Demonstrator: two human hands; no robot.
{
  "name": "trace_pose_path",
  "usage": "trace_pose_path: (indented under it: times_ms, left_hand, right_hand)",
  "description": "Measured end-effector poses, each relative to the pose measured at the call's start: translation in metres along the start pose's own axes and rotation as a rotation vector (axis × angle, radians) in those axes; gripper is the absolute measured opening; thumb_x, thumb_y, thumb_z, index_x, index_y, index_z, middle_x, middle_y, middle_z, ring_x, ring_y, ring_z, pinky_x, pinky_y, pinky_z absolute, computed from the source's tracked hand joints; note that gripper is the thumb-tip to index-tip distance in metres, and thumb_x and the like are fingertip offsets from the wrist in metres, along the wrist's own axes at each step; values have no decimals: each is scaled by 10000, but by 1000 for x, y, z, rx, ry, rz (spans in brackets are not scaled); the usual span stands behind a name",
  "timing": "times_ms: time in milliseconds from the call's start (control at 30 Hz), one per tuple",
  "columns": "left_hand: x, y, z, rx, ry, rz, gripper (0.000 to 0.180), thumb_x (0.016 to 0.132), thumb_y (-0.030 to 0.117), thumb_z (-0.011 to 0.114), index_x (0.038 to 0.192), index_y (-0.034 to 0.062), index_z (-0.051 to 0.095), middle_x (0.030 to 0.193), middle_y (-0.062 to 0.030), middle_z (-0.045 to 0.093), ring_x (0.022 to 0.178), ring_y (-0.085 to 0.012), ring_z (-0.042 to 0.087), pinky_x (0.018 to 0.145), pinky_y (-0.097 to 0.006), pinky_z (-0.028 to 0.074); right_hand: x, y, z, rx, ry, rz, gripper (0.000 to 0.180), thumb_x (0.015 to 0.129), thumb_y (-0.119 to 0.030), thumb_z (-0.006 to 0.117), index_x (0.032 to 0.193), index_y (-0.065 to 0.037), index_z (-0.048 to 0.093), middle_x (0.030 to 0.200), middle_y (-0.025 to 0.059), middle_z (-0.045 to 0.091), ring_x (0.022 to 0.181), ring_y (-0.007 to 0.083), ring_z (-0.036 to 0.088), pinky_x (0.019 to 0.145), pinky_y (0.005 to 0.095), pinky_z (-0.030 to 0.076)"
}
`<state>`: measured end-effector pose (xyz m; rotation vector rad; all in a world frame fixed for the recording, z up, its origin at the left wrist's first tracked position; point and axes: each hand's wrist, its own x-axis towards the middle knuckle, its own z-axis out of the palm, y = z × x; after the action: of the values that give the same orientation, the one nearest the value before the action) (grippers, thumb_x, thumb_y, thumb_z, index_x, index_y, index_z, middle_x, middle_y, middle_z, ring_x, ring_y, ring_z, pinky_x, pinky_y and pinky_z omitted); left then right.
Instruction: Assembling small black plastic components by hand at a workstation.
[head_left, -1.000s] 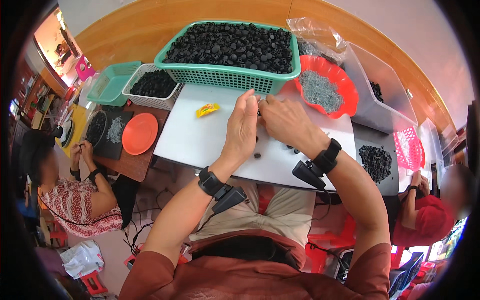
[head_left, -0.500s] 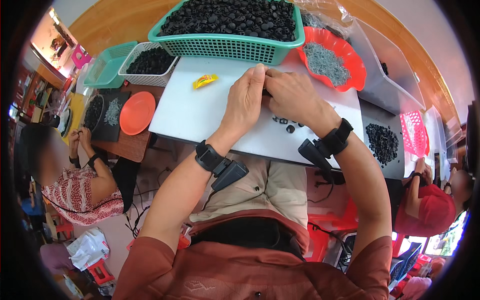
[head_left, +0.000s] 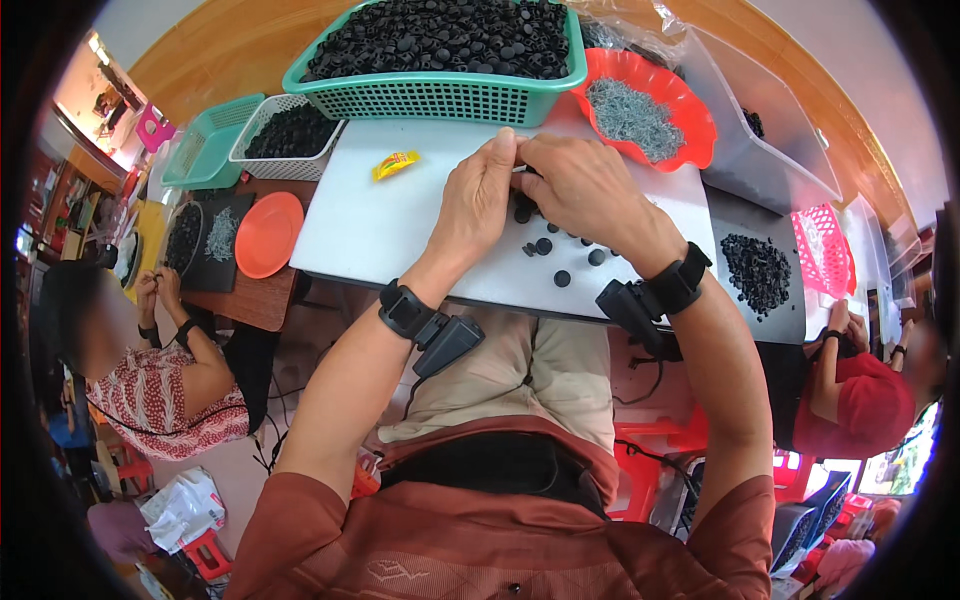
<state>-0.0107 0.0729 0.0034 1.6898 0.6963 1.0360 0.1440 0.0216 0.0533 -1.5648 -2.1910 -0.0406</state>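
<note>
Over the white work surface [head_left: 350, 220], my left hand [head_left: 478, 195] and my right hand [head_left: 585, 190] meet at the fingertips. Both are closed, thumbs and fingers pressed together. A dark bit shows between them, but the fingers hide what they grip. Below the right hand lie several loose small round black plastic parts [head_left: 562, 278]. A yellow wrapped packet [head_left: 396, 165] rests to the left of my left hand. Beyond my hands stands a green basket [head_left: 440, 105] heaped with black plastic parts [head_left: 440, 40].
A red scalloped bowl [head_left: 702, 135] of metal screws [head_left: 635, 120] and a clear bin [head_left: 770, 185] stand at the far right. Black pieces [head_left: 758, 270] are piled on a dark board. An orange plate [head_left: 268, 235] is at left. People work on both sides.
The whole view has shifted slightly. More loose black parts now show on the white surface beneath my hands. My hands stay together, with a small shift in the right hand's fingers.
</note>
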Motion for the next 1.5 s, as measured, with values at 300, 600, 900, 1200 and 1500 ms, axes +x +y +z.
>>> trace_pose_path:
  times_ms: [300, 600, 900, 1200, 1500]
  left_hand:
    - [1, -9, -1, 89, -52, -52, 728, 1124, 551, 305, 1276, -63, 665, 1173, -144, 709, 1139, -213, 627, 1055, -330, 441]
    - [0, -8, 1, 115, -58, -72, 716, 1110, 553, 364, 1311, -77, 639, 1234, -163, 699, 1178, -223, 623, 1067, -332, 444]
    - [-3, -6, 7, 149, 2, 55, 682, 1060, 630, 431, 1106, -21, 630, 798, -121, 589, 756, -227, 546, 743, -355, 467]
    - [-4, -1, 3, 174, -66, -43, 684, 1079, 563, 457, 1269, -61, 661, 1115, -131, 711, 1069, -174, 617, 986, -293, 453]
    - [-1, -5, 4, 194, -32, 41, 642, 1067, 564, 466, 1125, -52, 638, 854, -166, 625, 790, -290, 574, 772, -374, 481]
  right_hand:
    - [-11, 7, -9, 261, 106, 12, 214, 939, -48, 550, 1054, 9, 721, 935, 222, 720, 857, 436, 661, 760, 519, 512]
    - [-26, 8, -24, 365, 197, 144, 190, 953, -76, 601, 1075, 4, 724, 932, 206, 731, 852, 410, 685, 750, 467, 528]
    - [-99, -3, -52, 192, 16, 379, 206, 860, -133, 739, 1035, -25, 744, 938, 164, 735, 842, 373, 693, 737, 441, 532]
    - [-108, -18, -36, 40, -128, 351, 188, 878, -185, 718, 973, -23, 738, 940, 169, 713, 851, 399, 683, 754, 491, 525]
    - [-100, -22, -16, -31, 17, 268, 162, 903, -168, 716, 983, -27, 717, 1015, 137, 701, 798, 381, 680, 702, 458, 535]
